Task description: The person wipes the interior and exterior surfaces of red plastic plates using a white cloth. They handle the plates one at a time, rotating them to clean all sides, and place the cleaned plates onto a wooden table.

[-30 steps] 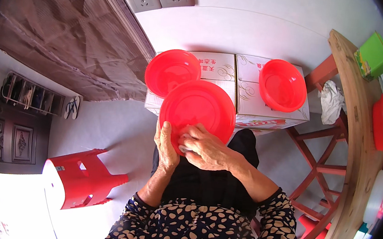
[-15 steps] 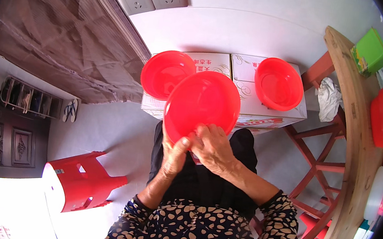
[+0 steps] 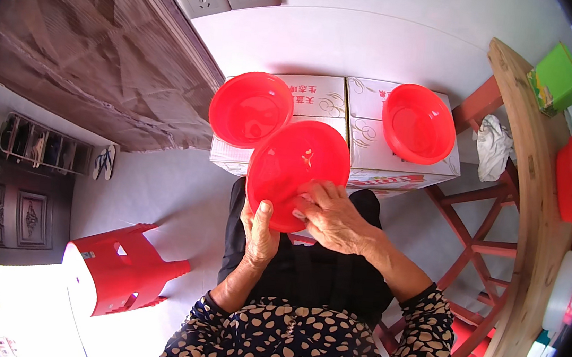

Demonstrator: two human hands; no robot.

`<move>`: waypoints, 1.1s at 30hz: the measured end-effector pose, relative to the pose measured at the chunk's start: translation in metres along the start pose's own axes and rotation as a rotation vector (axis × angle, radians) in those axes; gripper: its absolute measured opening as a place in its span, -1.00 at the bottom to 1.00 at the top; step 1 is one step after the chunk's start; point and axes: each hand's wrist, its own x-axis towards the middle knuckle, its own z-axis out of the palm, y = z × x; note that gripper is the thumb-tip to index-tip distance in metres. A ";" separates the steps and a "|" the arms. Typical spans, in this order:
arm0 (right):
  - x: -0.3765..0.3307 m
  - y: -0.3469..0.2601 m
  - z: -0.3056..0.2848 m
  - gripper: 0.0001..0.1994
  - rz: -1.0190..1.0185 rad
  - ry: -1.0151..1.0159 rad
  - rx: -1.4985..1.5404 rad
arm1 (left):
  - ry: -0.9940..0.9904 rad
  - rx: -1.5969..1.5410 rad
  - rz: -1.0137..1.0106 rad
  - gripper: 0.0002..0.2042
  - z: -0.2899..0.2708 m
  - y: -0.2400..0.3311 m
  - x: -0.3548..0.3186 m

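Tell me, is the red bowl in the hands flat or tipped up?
Tipped up. The red bowl faces the camera, its inside showing, held at its lower rim by both hands.

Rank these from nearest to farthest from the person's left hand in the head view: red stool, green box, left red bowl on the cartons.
1. Left red bowl, just above the left hand.
2. Red stool, on the floor, lower left.
3. Green box, on the wooden table, far upper right.
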 end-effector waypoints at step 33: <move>0.021 0.005 0.007 -0.77 0.255 0.525 -0.454 | -0.026 -0.001 -0.129 -0.41 0.005 0.010 -0.004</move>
